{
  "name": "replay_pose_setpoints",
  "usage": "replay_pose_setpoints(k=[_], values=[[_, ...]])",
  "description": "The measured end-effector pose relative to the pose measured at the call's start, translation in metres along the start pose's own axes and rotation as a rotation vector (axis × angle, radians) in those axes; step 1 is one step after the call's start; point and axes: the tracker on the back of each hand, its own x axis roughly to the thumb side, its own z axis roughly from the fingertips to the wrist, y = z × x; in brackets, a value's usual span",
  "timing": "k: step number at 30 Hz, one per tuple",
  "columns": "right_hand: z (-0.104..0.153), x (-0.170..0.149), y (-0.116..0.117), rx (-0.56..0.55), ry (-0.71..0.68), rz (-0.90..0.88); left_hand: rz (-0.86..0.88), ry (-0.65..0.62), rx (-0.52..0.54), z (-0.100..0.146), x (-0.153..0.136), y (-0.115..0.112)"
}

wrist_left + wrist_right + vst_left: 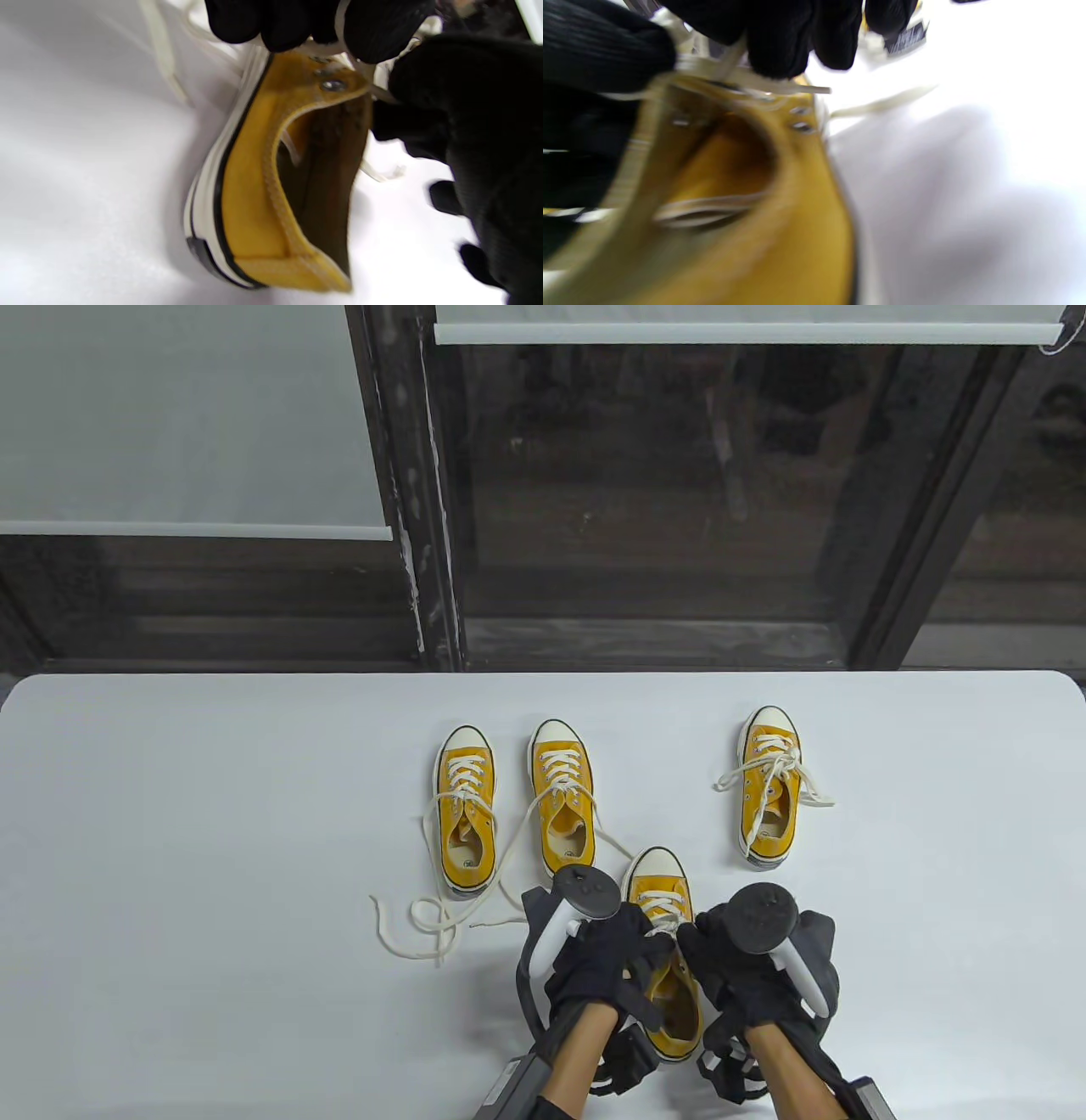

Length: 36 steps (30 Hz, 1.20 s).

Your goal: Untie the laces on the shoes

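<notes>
A yellow low sneaker (pixel 670 984) lies at the table's near edge, toe pointing away, between my hands. My left hand (pixel 652 943) and my right hand (pixel 691 948) both reach onto its upper eyelets. In the left wrist view my left fingers (pixel 297 25) pinch the white lace above the shoe's (pixel 263 199) metal eyelets, and my right hand (pixel 471 127) is close beside them. In the right wrist view my right fingers (pixel 780 46) pinch a strand of the lace (pixel 780 87) over the shoe's opening (pixel 734 169). The knot itself is hidden by the gloves.
Two yellow sneakers (pixel 465 810) (pixel 563 797) stand side by side at mid-table, their long laces (pixel 424 929) trailing loose toward the near left. A fourth sneaker (pixel 769 785) stands to the right with its laces spread out. The table's far edge (pixel 543 674) runs below a dark window.
</notes>
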Motion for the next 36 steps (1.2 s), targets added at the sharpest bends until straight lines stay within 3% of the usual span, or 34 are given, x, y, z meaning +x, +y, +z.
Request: replay_pose_setpoints(k=[3,6,8,12,18,23,30,32,34,36], values=[[0.003,0.007,-0.001,-0.035,-0.018,0.02,-0.011,0.005,0.031,0.002,0.0,0.002],[-0.001,0.006,0.0,0.134,-0.086,-0.132,-0.045,-0.046,0.017,0.002,0.005,0.002],[-0.002,0.004,0.0,0.19,-0.105,-0.193,-0.051,-0.064,0.027,0.004,0.008,0.002],[0.001,0.003,-0.005,0.088,-0.114,-0.1,-0.077,-0.067,0.049,0.005,0.007,0.006],[0.003,0.0,-0.002,-0.056,0.0,-0.007,0.004,-0.034,0.03,0.002,-0.002,0.007],[-0.001,0.002,0.0,0.062,-0.063,-0.066,-0.02,-0.055,0.022,0.003,0.003,0.005],[-0.005,-0.012,-0.003,0.078,0.06,-0.244,0.083,0.014,0.023,0.001,-0.007,0.007],[-0.008,-0.016,-0.002,0.179,0.035,-0.36,0.103,-0.042,-0.031,-0.001,-0.006,0.007],[-0.01,-0.015,-0.002,0.255,-0.012,-0.406,0.076,-0.056,-0.013,0.001,-0.004,0.009],[-0.008,-0.011,-0.004,0.221,-0.033,-0.369,0.074,-0.082,-0.018,0.002,-0.001,0.008]])
